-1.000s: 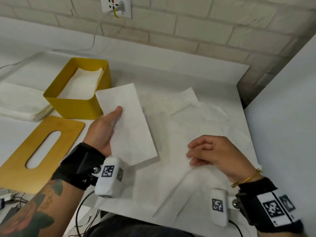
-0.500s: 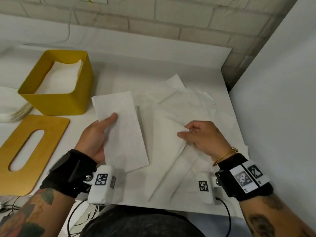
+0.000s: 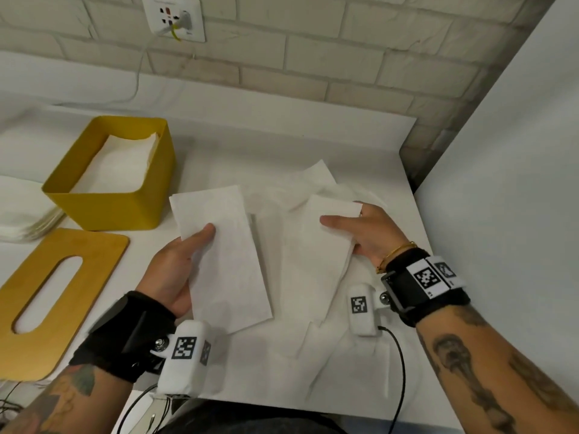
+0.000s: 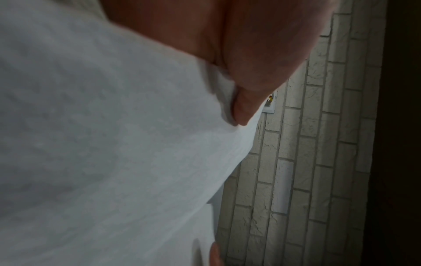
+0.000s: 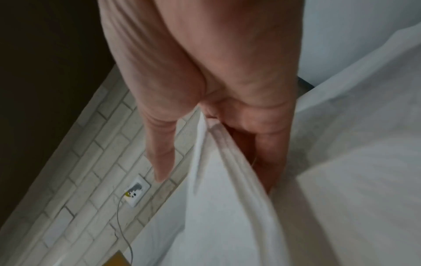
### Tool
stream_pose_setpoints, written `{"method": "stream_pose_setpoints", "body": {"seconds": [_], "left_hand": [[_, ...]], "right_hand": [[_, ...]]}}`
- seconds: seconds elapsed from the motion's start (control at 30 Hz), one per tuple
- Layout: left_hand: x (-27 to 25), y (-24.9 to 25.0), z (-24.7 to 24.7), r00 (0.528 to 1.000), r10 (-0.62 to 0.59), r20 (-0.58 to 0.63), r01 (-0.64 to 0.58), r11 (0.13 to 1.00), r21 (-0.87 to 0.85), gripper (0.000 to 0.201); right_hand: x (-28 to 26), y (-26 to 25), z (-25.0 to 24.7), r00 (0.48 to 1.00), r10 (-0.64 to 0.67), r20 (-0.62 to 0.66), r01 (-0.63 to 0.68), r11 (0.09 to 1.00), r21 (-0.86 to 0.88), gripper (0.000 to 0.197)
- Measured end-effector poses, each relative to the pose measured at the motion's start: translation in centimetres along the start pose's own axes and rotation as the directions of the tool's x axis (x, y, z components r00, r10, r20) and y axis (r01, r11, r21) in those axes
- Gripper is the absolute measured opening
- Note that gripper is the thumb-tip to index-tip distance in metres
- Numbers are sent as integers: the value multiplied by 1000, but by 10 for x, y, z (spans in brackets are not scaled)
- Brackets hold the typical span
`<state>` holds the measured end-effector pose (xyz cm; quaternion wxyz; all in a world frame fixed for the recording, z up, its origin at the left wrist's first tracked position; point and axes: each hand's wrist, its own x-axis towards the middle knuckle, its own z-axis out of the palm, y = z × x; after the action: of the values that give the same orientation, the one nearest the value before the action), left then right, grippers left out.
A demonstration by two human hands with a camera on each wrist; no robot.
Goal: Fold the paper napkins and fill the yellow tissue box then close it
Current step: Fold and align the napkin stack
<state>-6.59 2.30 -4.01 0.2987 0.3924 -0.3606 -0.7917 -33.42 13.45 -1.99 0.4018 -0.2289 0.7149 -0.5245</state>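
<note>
Your left hand (image 3: 175,270) pinches a folded napkin (image 3: 225,261) at centre frame, thumb on top, fingers hidden under the sheet; the left wrist view shows the thumb pressing into white paper. Your right hand (image 3: 366,233) pinches a second napkin (image 3: 326,242) right of centre: thumb lies over the top, and in the right wrist view the fingers (image 5: 268,158) sit beneath the raised sheet. That one is lifted off the loose pile of napkins (image 3: 313,355) spread across the lower middle of the frame; its fold looks only partly made, and I cannot tell how many layers it has.

The yellow box (image 3: 103,211) stands at upper left, open, with white napkins already inside, well below the rim. Its lid (image 3: 94,261), slot cut through it, lies flat at the left edge, just below the box and apart from it. A stack of white paper (image 3: 18,211) sits at the far left, partly behind the box.

Step in hand, as a guess: mid-fill, folding another sheet while you hold a finished one. Next move calls for getting the right napkin's edges lined up and creased, then taking both up-left and laying them flat in the box. Thin paper flops, so support it. Lid goes on last; plenty of napkins left.
</note>
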Motion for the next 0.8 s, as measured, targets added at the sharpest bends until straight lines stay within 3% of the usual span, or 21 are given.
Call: {"method": "stream_pose_setpoints", "body": {"seconds": [0.1, 0.17, 0.23, 0.3, 0.4, 0.53, 0.67, 0.8], "left_hand": [[0, 1, -1, 1000, 3, -3, -3, 1000, 4, 26], [0, 2, 0, 1000, 4, 5, -4, 1000, 5, 26], [1, 4, 0, 1000, 5, 11, -5, 1000, 4, 27], [4, 7, -1, 1000, 8, 13, -8, 1000, 11, 29], [6, 12, 2, 999, 34, 19, -34, 999, 20, 26], [9, 21, 10, 996, 78, 43, -79, 996, 34, 17], [11, 28, 19, 993, 98, 72, -101, 994, 46, 17], [9, 32, 32, 990, 96, 105, -101, 994, 45, 20]], "right_hand": [[6, 13, 4, 992, -79, -100, 69, 992, -102, 26], [10, 12, 3, 964, -189, -186, 146, 964, -221, 36], [7, 2, -2, 931, -298, -209, 240, 935, -261, 27], [0, -12, -6, 919, -365, -146, 346, 927, -142, 16], [-13, -35, -10, 912, -408, -44, 410, 909, 68, 28], [-31, -60, -6, 854, -515, 73, 502, 853, 142, 37], [-49, -75, 7, 824, -532, 197, 496, 844, 203, 32], [-57, -81, 29, 793, -515, 324, 386, 838, 386, 21]]}}
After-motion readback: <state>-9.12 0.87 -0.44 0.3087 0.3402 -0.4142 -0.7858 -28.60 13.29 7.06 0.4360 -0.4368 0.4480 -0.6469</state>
